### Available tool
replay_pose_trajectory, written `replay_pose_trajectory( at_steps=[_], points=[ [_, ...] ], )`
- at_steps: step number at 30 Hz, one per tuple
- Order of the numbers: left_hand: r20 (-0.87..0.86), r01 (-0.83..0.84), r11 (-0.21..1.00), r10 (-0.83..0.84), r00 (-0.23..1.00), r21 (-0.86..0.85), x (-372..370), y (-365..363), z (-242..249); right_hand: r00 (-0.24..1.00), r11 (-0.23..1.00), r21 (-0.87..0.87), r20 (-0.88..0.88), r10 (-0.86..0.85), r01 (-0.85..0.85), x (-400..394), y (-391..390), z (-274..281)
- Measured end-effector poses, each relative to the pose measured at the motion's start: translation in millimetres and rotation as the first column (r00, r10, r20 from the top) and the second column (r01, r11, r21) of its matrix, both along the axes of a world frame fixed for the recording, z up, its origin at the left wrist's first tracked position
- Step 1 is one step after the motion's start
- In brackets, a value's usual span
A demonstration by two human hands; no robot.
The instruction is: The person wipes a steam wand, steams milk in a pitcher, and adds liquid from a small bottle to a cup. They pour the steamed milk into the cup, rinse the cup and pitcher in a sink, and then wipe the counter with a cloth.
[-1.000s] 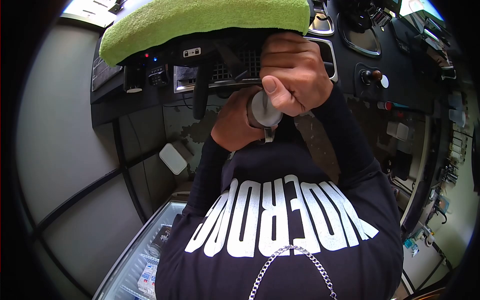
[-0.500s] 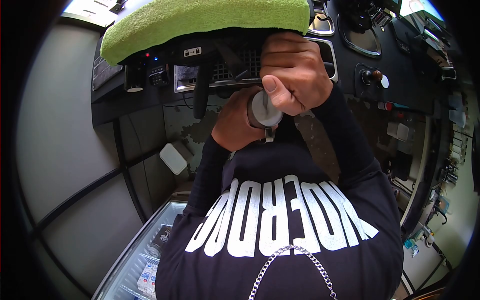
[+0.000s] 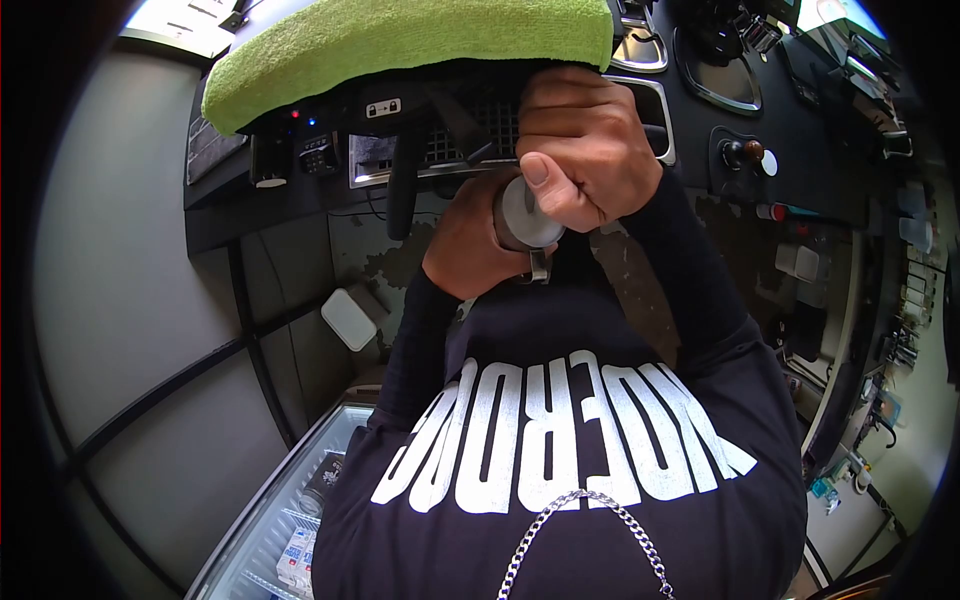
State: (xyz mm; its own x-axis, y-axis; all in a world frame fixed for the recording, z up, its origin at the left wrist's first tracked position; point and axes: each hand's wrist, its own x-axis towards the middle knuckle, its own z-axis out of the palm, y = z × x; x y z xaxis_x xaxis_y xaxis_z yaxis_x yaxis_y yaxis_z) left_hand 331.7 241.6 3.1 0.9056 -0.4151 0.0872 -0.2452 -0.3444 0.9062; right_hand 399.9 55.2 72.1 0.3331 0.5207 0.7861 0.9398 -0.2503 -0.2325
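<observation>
My left hand (image 3: 470,237) is wrapped around the side of a metal milk pitcher (image 3: 540,265), whose handle points toward my chest. Whitish milk (image 3: 528,215) fills its round top, and a thin dark shape, perhaps a steam wand, dips into it beside my thumb. My right hand (image 3: 588,145) is closed in a fist above and to the right of the pitcher, up against the espresso machine (image 3: 340,118). What its fingers grip is hidden; the thumb juts out over the pitcher's rim.
A green towel (image 3: 420,60) covers the machine's top. Below it are a black portafilter handle (image 3: 403,185) and a drip grid (image 3: 445,140). A tamper (image 3: 742,153) stands on the right of the counter. A glass-topped fridge (image 3: 270,500) is at lower left.
Both hands hold nearly the same places; the right hand has shifted very slightly left. The milk's surface looks a little different.
</observation>
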Motion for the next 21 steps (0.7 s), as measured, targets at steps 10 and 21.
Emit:
replay_pose_trajectory(
  at_steps=[10, 21],
  points=[
    [0.046, 0.020, 0.998, -0.023, 0.999, 0.065, 2.5, 1.2, 1.1, 1.000, 1.000, 0.003, 0.000, -0.010, 0.010, -1.1, -0.2, 2.2],
    [0.076, 0.017, 0.995, -0.025, 0.997, 0.099, 3.9, 0.8, 3.0, 1.000, 1.000, 0.000, 0.001, -0.012, 0.012, -0.7, 0.8, 0.7]
  ],
)
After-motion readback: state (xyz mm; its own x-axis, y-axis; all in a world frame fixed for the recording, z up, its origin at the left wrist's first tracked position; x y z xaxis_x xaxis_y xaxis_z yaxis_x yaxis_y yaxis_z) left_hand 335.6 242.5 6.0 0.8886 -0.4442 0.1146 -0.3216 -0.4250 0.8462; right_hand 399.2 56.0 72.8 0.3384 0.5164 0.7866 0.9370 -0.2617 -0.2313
